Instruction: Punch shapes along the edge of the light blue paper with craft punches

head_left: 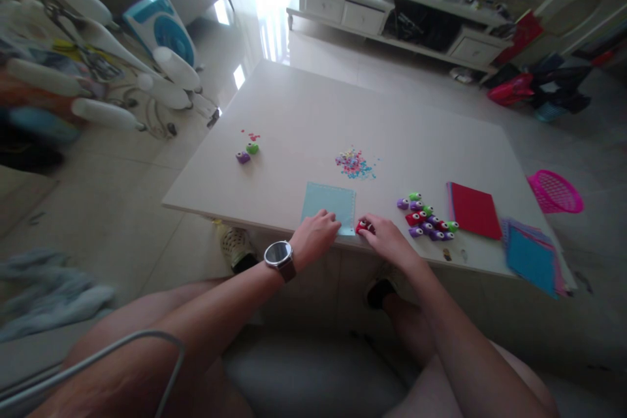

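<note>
A light blue sheet of paper point(329, 199) lies at the table's near edge, with small punched marks along its borders. My left hand point(317, 227) rests on its lower part, fingers bent and pressed together on the paper; the fingertips are partly hidden. At the sheet's lower right corner is a red craft punch point(363, 226) with googly eyes. My right hand point(385, 235) is closed around that punch. Whether the paper sits inside the punch's slot I cannot tell. Several more purple, green and red punches point(427, 217) are grouped to the right.
Colourful paper confetti point(356, 163) is heaped beyond the sheet on the white table point(392, 124). A purple punch point(243, 157) and a green punch point(252, 148) stand left, near red bits. Red paper point(474, 210) and blue paper point(531, 258) are stacked right, near a pink basket point(556, 191).
</note>
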`<action>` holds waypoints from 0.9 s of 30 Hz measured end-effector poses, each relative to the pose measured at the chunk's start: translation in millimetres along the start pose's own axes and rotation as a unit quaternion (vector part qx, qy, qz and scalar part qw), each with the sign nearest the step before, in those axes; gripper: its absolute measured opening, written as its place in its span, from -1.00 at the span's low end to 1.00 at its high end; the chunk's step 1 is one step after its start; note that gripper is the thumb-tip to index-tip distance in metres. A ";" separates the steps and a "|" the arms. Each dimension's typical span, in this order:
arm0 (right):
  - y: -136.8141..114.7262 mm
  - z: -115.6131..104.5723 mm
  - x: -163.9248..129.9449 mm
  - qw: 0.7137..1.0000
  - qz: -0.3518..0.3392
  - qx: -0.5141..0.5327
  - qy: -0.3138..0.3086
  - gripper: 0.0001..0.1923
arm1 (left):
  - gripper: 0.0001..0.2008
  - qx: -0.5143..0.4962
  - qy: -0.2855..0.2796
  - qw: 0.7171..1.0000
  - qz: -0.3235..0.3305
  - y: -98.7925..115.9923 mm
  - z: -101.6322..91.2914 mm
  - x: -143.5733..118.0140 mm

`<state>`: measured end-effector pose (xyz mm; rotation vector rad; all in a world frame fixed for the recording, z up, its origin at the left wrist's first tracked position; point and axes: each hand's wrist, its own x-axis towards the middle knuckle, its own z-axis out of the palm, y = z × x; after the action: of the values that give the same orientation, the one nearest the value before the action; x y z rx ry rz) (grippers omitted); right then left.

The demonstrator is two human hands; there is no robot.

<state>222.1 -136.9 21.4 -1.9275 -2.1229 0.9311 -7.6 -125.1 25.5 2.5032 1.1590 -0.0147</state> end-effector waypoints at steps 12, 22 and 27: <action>-6.7 -4.2 -4.5 0.999 -0.005 0.000 -0.032 -0.90 | -0.88 -0.005 0.003 1.000 0.002 -1.4 0.5 0.8; -10.2 -6.8 -6.6 0.999 0.001 0.006 -0.044 -0.88 | -0.89 -0.005 0.000 1.000 0.001 -1.4 0.1 0.5; -8.1 -4.1 -6.3 0.999 -0.011 0.008 -0.043 -0.86 | -0.89 -0.005 0.002 1.000 0.005 -2.7 2.3 1.0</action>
<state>218.2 -141.3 30.8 -1.8855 -2.1714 1.0423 -8.5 -123.6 22.2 2.5023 1.1454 -0.0003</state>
